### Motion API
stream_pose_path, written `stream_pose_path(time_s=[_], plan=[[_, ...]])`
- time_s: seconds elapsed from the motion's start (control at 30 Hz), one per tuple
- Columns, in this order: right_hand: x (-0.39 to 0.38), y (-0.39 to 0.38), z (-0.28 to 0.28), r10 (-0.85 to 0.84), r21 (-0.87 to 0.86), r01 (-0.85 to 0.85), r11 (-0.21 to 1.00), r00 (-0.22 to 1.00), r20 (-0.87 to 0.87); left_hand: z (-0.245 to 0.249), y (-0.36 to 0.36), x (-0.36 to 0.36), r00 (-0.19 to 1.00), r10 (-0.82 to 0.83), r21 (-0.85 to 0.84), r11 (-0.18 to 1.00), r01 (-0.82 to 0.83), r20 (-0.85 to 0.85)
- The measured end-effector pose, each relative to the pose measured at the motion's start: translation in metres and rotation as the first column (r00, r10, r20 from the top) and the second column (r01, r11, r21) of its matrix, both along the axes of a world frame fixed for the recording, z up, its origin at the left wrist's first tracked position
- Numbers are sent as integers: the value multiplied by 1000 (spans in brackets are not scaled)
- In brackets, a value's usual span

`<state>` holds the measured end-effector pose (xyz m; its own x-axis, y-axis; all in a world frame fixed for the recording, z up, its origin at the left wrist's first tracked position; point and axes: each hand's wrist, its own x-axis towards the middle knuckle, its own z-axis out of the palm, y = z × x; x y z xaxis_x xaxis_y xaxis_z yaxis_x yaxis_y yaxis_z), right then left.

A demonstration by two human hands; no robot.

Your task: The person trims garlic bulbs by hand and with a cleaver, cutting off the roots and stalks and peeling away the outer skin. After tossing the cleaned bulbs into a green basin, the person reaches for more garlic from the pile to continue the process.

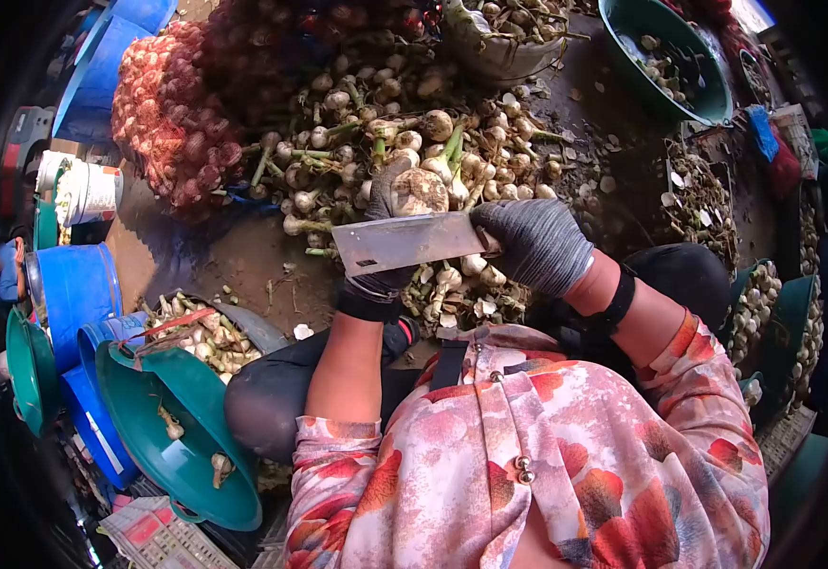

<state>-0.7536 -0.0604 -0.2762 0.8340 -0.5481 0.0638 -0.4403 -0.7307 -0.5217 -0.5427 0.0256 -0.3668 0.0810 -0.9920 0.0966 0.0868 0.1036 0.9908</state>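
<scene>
1. Your right hand (533, 245), in a grey striped glove right of the frame's centre, is clamped on the handle of a cleaver (404, 241).
2. Your left hand (383, 201), gloved too, is closed on a large round bulb (420, 192) near the middle of the frame; its fingers show along the bulb's left side, while the blade hides much of the palm.
3. You have the cleaver's broad blade pointing left across the centre, in front of the left hand and just below the bulb as you see it; whether the edge touches the bulb, you cannot tell.
4. Beyond your hands, a heap of stemmed bulbs (438, 125) spreads over the floor (253, 251) in the upper middle.
5. At the upper left you have a red net sack (172, 119) full of bulbs; at the top, right of centre, stands a filled white bucket (509, 63).
6. A green basin (713, 95) sits at the upper right, with some pieces inside.
7. Beside your knee, at the lower left, a green tub (163, 460) is tilted, with two stemmed bulbs in it.
8. Above that tub, a blue barrel (77, 292) stands at the left.
</scene>
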Motion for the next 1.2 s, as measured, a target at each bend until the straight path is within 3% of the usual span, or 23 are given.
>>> stream_pose_path(time_s=[0.07,0.1,0.17,0.23,0.27,0.37,0.43,0.5,0.53,0.57,0.63,0.67,0.7,0.77,0.8,0.83,0.87,0.9,0.97,1.0,1.07,1.2], plan=[[2,3,-5,3,-12,-4,1000,998,-63,5,-1,-5,919,83,83,995,-54,-384],[3,4,-5,6,-18,-8,1000,995,-95,1,-2,-4,908,89,112,993,-47,-409],[4,3,-9,8,-15,-9,1000,994,-111,2,-2,-3,977,102,68,994,-90,-190],[1,-1,-28,1,-37,-3,999,998,-65,15,4,-7,937,156,-105,986,-129,311],[1,-2,-28,-8,-37,5,999,996,-84,22,3,-10,955,138,13,989,-147,264],[-1,-7,-48,-31,-50,27,998,997,-68,6,1,-9,833,169,-112,985,-130,527],[-1,-10,-59,-41,-49,36,998,995,-87,-16,3,-8,892,151,-18,987,-159,426],[0,-19,-65,-77,-28,73,997,977,-201,7,8,-5,638,59,-82,997,6,768],[-13,-49,-93,-312,-16,322,946,901,-303,41,15,-20,878,190,-30,980,-197,439],[-29,-74,-117,-516,-22,554,832,758,-399,42,22,-19,882,162,-90,987,-137,442],[-29,-85,-99,-534,-27,571,820,748,-395,65,21,-17,764,275,-259,955,-147,583],[-19,-74,-80,-548,-84,547,833,791,-272,57,20,-11,881,242,-139,969,-203,407],[-13,-64,-68,-538,-75,534,842,824,-178,55,13,-7,887,269,-87,963,-255,376],[-8,-45,-59,-460,19,460,888,888,-22,41,4,2,866,317,-180,947,-266,387],[1,-33,-45,-464,64,466,882,885,-45,38,1,5,871,334,-188,941,-283,359],[2,-23,-47,-418,116,408,906,905,80,38,0,3,905,345,-128,938,-322,250],[3,-15,-45,-365,137,352,926,927,83,33,1,6,914,391,-69,920,-385,108],[5,-7,-42,-307,156,292,944,947,89,26,0,10,837,379,140,925,-353,-396],[8,10,-37,-276,170,258,951,957,91,7,4,20,624,449,275,891,-360,-639],[9,15,-40,-255,206,237,950,965,67,8,5,21,521,439,297,894,-336,-732],[12,22,-39,-265,253,240,937,962,70,15,-2,12,416,214,125,965,-230,-884],[19,26,-37,-346,315,300,901,933,102,42,-2,-11,352,308,225,940,-257,-884]])
